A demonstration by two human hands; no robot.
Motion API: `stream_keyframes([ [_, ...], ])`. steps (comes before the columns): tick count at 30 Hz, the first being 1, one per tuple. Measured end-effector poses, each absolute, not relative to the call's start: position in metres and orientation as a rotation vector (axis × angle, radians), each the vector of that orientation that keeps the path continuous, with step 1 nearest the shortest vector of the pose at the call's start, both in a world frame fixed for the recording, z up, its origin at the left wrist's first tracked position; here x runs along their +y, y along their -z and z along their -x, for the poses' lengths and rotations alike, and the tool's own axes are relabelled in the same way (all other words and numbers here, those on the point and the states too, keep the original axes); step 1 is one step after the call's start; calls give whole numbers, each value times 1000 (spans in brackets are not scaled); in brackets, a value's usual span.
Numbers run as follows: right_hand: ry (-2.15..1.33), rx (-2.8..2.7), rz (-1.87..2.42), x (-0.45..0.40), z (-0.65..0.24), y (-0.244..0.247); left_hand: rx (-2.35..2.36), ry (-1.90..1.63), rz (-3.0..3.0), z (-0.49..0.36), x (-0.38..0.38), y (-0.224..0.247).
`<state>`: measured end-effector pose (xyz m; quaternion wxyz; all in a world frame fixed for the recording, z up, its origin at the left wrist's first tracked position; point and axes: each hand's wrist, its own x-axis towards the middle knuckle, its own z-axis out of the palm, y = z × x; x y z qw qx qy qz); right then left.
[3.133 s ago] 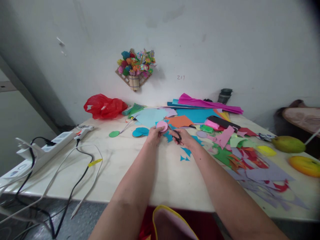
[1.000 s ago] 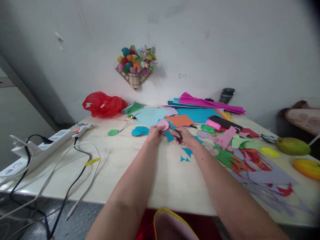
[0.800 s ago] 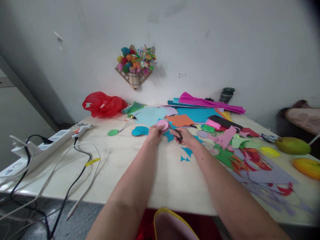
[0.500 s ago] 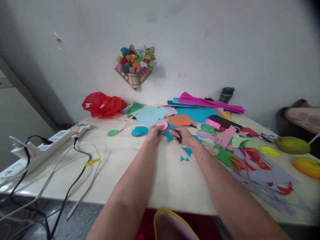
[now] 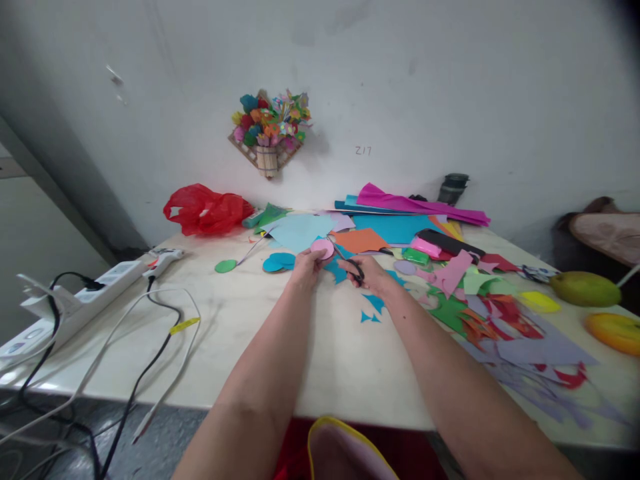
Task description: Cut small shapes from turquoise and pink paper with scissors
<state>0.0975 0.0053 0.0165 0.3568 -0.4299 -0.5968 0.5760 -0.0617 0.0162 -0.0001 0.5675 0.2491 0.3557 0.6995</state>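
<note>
In my left hand (image 5: 307, 268) is a round pink paper disc (image 5: 323, 249), pinched by its edge over a piece of blue paper (image 5: 336, 270). My right hand (image 5: 366, 273) grips the black handles of a pair of scissors (image 5: 356, 270), whose blades point up and left to the disc's right edge. Blue paper discs (image 5: 279, 262) lie left of my left hand. Below my right hand are small blue offcuts (image 5: 371, 318). An orange sheet (image 5: 361, 241) lies just beyond the scissors.
A white power strip (image 5: 75, 307) and cables occupy the left. A red plastic bag (image 5: 207, 210) sits at the back left. Coloured scraps (image 5: 505, 327) cover the right side, near a green mango (image 5: 584, 289) and an orange-yellow fruit (image 5: 614, 333). Rolled magenta material (image 5: 425, 205) lies at the back.
The pink disc and my left hand have shifted very slightly left. My right hand still holds the scissors in nearly the same place.
</note>
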Motion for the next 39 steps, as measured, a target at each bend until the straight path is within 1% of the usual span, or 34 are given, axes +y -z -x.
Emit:
stream_keyframes([
  [18,-1460,-1566,1078,15,-102,-5,840,-1582,-680,63,17,4],
  [39,-1442,-1541,1149,9,-98,-15,859,-1619,-597,62,16,1],
])
